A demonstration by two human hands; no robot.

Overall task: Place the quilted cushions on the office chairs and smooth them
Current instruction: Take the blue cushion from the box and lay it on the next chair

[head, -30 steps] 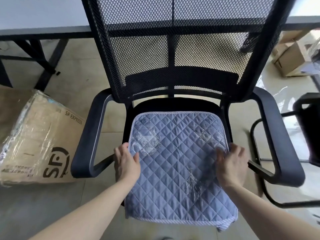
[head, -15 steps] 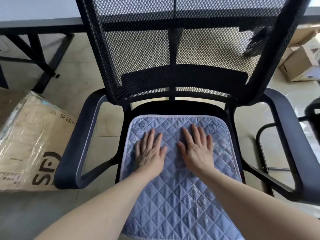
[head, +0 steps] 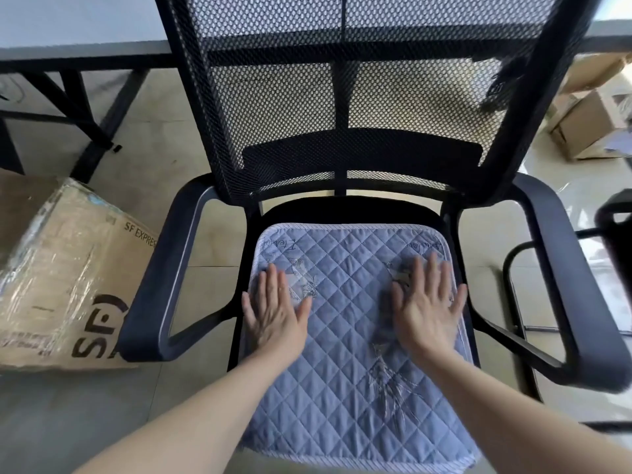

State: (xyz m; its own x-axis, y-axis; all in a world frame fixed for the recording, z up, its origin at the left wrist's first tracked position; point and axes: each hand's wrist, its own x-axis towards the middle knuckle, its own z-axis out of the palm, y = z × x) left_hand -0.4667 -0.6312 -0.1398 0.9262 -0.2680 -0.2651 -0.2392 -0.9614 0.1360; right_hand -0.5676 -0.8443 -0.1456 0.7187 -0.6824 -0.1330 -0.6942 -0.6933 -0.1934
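Smoothing step: quilted cushion (head: 345,323) lies on office chair (head: 342,213) seat. Left hand (head: 275,316) and right hand (head: 427,313) flat, fingers spread, grasping nothing. Next: sweep outward to edges, probably.

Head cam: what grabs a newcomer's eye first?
The blue quilted cushion on the seat of the black mesh chair, dead centre. The left hand and right hand lie flat on it with fingers spread, one near each side edge. Next, the plastic-wrapped SF Express box on the floor at left.
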